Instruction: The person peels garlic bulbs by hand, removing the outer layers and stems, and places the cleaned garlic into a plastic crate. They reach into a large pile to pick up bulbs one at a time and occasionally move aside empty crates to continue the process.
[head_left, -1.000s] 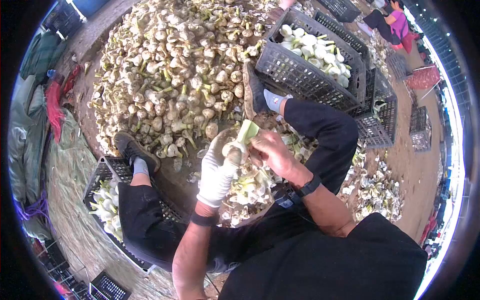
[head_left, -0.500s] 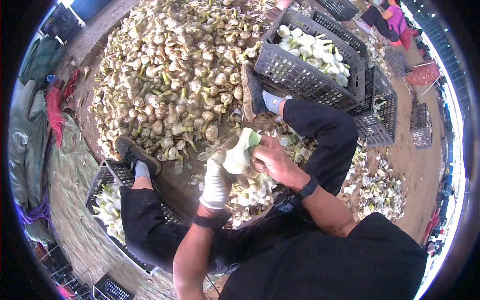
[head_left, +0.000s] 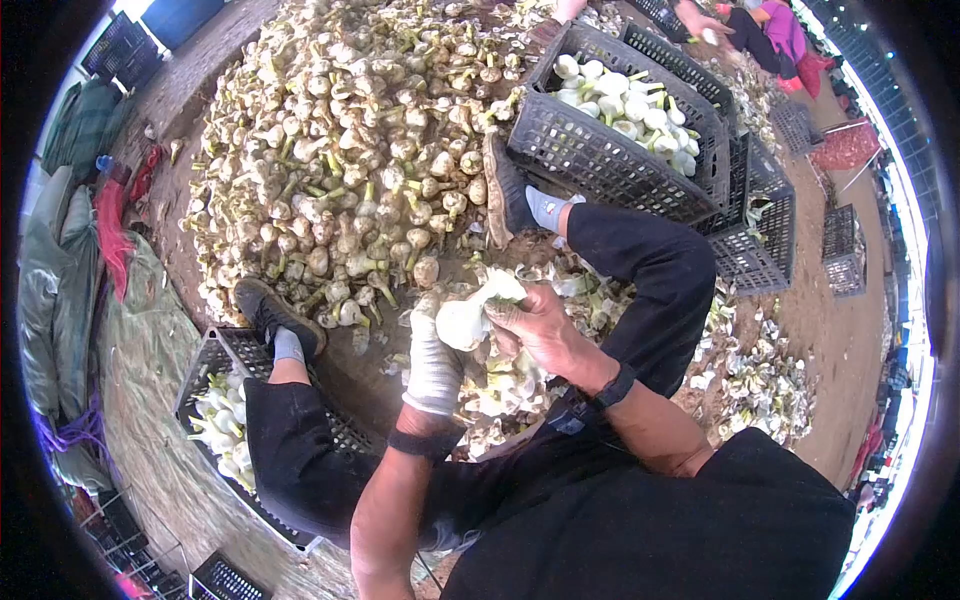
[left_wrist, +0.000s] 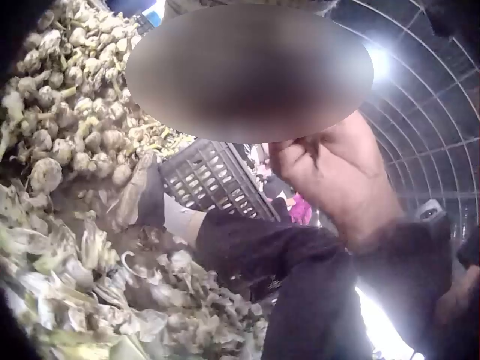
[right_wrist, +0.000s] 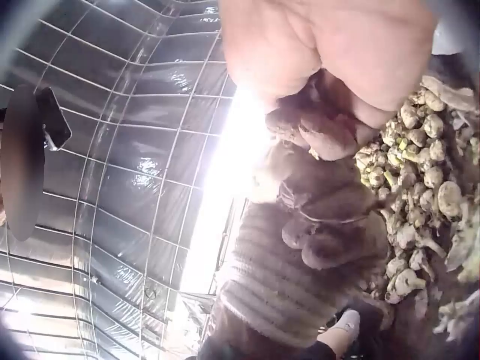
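Observation:
A white garlic bulb point(head_left: 460, 325) with its stem tilted to the upper right is held over the person's lap in the head view. My left hand point(head_left: 432, 365), in a whitish ribbed glove, grips the bulb from the left. Bare fingers of my right hand point(head_left: 545, 330) pinch the leafy stem end beside it. In the right wrist view, the right hand point(right_wrist: 330, 60) is close above the gloved left hand point(right_wrist: 300, 255), and the bulb is mostly hidden. A blurred patch covers the bulb's area in the left wrist view, where the right hand point(left_wrist: 341, 180) shows beyond.
A large heap of unpeeled garlic point(head_left: 330, 150) lies ahead. Black crates stand at both sides, one with peeled bulbs point(head_left: 630, 105) at upper right, another holding bulbs point(head_left: 220, 425) at left. Stripped skins point(head_left: 760, 380) litter the floor. Other people sit at upper right.
The bulb has turned, its green stem swinging from upright toward the right hand, and more of its white side shows. Both hands have shifted slightly. Another person's hand now appears at upper right.

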